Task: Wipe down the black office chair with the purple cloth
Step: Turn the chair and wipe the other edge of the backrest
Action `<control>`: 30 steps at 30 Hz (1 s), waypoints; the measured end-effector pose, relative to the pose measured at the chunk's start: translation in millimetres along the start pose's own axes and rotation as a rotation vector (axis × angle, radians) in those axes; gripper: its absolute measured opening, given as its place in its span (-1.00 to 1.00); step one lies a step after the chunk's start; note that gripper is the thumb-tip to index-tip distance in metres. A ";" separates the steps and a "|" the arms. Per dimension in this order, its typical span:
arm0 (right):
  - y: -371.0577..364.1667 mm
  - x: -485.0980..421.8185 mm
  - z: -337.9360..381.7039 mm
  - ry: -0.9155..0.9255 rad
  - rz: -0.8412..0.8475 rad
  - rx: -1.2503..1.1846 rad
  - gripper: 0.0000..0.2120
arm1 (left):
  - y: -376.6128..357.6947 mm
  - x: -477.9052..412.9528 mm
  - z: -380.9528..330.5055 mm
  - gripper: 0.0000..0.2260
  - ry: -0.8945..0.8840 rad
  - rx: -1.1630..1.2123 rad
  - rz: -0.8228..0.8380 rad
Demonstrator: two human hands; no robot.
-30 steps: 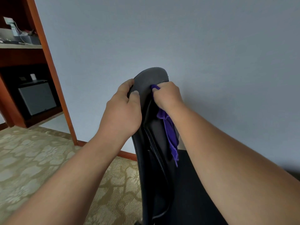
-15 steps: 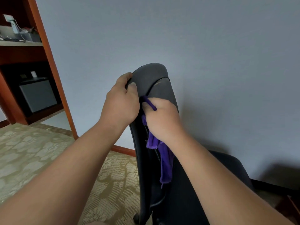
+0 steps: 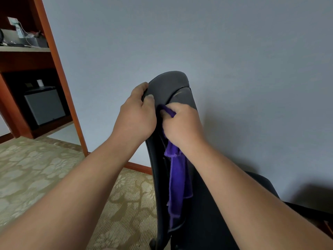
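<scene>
Two hands work the black office chair (image 3: pixel 173 87): the left hand (image 3: pixel 135 118) clamps the backrest's top edge, the right hand (image 3: pixel 182 125) just beside it, fingers (image 3: pixel 164 112) closed on the purple cloth (image 3: pixel 177 179) hanging down the backrest. Left of the chair stands a wooden shelf unit (image 3: pixel 59 73). No lettering is legible.

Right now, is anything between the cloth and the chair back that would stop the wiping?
Nothing visible. The right hand presses the cloth straight onto the chair back, its loose end hanging down. The left hand grips the back's edge just beside it, close but not underneath.
</scene>
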State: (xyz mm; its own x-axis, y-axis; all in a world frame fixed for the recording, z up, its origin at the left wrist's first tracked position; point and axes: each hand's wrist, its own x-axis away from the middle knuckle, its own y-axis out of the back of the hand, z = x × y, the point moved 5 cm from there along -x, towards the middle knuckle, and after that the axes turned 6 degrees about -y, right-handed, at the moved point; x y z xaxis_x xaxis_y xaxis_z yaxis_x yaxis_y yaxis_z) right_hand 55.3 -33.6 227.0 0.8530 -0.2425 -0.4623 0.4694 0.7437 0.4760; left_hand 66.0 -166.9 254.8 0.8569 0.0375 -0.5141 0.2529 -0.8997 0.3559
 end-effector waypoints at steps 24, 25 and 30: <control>17.5 57.1 -7.0 0.059 0.007 -0.216 -0.81 | 0.1 22.1 -22.9 -0.54 0.064 -0.011 0.073; 20.2 63.8 -8.0 0.067 0.023 -0.245 -0.84 | 2.9 18.5 -23.9 -0.54 0.120 -0.015 0.119; 28.7 67.4 -13.4 0.078 0.044 -0.278 -0.85 | 3.9 -20.5 -41.7 -0.74 0.285 -0.199 0.379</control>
State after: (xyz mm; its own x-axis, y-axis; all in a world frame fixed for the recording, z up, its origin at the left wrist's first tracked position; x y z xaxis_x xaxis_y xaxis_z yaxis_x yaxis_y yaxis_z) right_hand 123.2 -20.2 199.5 0.8462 -0.1653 -0.5066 0.3423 0.8972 0.2790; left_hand 68.1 -153.0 299.3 0.9864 -0.1331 -0.0968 -0.0424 -0.7741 0.6316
